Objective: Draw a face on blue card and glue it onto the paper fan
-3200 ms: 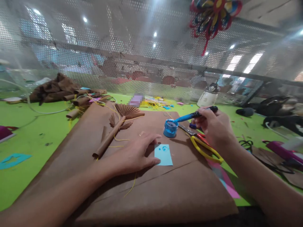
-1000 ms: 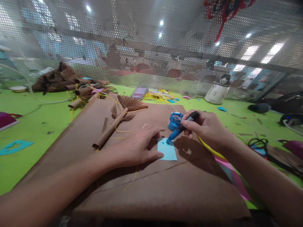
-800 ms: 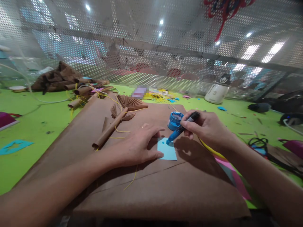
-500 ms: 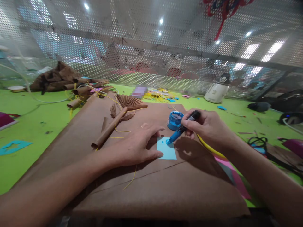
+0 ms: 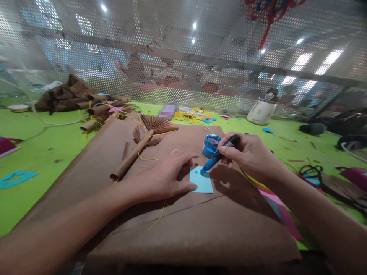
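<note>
A small light-blue square of paper (image 5: 202, 185) lies on brown paper (image 5: 195, 229). My left hand (image 5: 163, 177) rests beside it, thumb and index finger spread apart, with the thumb on the square's left edge. Gripped by my right hand (image 5: 239, 151) is a black marker (image 5: 220, 154), tilted, its lower part coated in blue paint. The marker's tip touches the square's upper right area, where small blue marks show. Just behind stands an open jar of blue paint (image 5: 211, 147), smeared round its rim.
Left of my hands lies a brown paper roll (image 5: 132, 158) with a pleated fan (image 5: 156, 124) and yellow string. More rolls (image 5: 97, 110) are piled at the back left of the green table (image 5: 57, 152). A white bottle (image 5: 262, 110) stands before the perforated screen (image 5: 183, 65).
The marker's tip has shifted slightly left on the blue square, and my right hand has moved with it. My left hand stays in place.
</note>
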Motion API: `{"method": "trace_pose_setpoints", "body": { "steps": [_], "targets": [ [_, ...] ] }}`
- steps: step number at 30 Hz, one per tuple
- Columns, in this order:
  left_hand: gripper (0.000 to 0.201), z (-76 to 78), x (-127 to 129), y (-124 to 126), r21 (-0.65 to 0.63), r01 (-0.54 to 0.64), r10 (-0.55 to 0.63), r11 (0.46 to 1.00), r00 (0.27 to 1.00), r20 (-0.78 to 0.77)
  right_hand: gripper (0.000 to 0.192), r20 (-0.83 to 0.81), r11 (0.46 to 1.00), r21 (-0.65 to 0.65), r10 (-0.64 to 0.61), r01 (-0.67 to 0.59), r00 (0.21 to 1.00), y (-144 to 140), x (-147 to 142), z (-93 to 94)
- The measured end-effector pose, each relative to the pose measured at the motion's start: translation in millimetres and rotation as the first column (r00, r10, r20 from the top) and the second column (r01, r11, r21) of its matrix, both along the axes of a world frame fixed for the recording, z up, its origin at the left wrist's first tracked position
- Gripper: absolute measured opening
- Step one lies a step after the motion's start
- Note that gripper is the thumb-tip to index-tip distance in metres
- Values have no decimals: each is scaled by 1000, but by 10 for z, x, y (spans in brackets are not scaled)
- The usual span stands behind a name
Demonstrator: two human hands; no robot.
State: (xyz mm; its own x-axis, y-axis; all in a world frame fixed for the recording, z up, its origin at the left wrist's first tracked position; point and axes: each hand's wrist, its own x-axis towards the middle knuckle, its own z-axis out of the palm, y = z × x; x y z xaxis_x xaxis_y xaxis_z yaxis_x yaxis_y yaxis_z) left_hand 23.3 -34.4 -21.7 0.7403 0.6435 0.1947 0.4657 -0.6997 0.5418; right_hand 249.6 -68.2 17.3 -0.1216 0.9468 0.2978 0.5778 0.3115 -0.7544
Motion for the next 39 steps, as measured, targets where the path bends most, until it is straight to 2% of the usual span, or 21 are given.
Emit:
{"method": "trace_pose_setpoints", "body": {
  "steps": [12, 22, 31, 39],
  "targets": [
    [56, 17, 10, -7, 8, -6, 6, 1000, 1000, -29, 10, -37, 999, -39, 3, -4, 999, 24, 29, -17],
    [56, 34, 14, -14, -23, -18, 17, 1000, 999, -32, 10, -69, 1000, 3, -18, 18, 997, -8, 24, 11],
    [59, 43, 15, -10, -25, -9, 9, 1000, 1000, -22, 8, -10, 999, -37, 25, -25, 1000, 24, 53, 6],
    [59, 41, 19, -7, -26, -15, 15, 1000, 1000, -14, 8, 0, 1000, 27, -2, 2, 1000, 19, 72, 31]
  ]
}}
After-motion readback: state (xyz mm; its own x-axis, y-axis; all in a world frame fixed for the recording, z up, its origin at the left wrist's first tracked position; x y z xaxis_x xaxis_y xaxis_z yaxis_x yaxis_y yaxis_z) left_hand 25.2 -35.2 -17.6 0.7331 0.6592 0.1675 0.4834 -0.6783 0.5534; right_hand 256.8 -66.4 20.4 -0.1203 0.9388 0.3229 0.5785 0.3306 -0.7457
